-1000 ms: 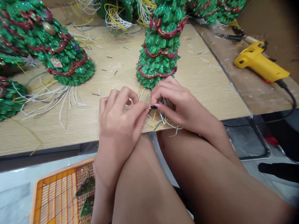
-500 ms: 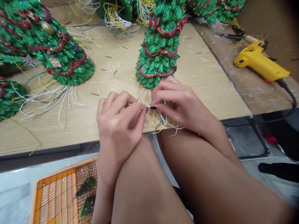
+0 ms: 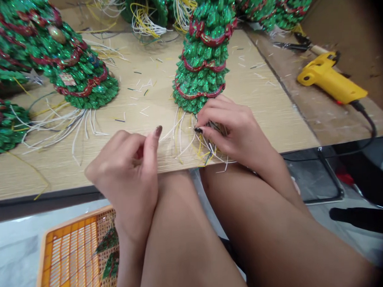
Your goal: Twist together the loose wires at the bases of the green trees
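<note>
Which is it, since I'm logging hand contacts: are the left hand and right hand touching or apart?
Apart. The head view shows tabletop and wires plainly between the left hand and right hand.

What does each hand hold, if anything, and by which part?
The right hand seems to pinch wires; the spot is hidden. Whether the left hand holds anything cannot be told.

We see fairly bright, even light from a source we cannot place, with tiny glints on the glittery green trees point(image 3: 204, 81), dark shadow under the front edge of the table point(image 3: 256, 100), slight softness over the left hand point(image 3: 129, 163), and blackness swallowing the right-hand corners.
</note>
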Motion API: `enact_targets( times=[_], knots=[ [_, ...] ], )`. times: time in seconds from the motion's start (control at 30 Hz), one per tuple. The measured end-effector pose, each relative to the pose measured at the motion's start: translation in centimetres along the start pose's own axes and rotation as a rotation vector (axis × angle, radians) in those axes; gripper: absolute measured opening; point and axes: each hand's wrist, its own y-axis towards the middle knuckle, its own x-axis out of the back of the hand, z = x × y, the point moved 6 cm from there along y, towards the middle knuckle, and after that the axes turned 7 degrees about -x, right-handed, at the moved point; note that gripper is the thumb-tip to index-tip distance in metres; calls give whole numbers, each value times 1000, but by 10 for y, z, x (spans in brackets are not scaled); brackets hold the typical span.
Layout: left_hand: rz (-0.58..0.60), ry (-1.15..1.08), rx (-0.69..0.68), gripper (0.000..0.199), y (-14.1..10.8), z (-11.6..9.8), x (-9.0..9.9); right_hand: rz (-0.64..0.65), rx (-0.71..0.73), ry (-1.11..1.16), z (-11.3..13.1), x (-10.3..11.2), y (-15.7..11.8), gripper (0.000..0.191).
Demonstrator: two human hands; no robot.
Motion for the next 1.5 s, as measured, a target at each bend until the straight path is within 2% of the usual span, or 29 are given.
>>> enact_targets(
  times=[0.13,0.27,0.33,0.5,0.8,0.93,1.1,1.33,1.5],
  knots=[
    [86,-105,-54,14,4,-3,-12,-20,-17,-18,1,1,0,17],
    [260,-192,-285,11,13,-20,-28,-39,-37,-11,2,3,1,16],
    [315,-188,-349,12,14,-22,-34,-42,-46,-1,2,3,1,16],
    [412,-121,-347,19,13,-17,-44,-44,-54,27,2,4,0,16],
    [547,-85,-428,18,16,-30,-51,-74,-51,35,2,6,-1,16],
    [536,-66,-430,13,17,-28,-52,-99,-39,32,1,6,-1,15],
    [424,-97,-431,13,18,-25,-46,-101,-41,26,1,6,-2,13],
    [297,-143,-358,17,16,-21,-36,-4,31,57,7,4,-1,12],
    [294,-144,-370,17,16,-19,-38,39,61,43,7,0,0,12]
  ],
)
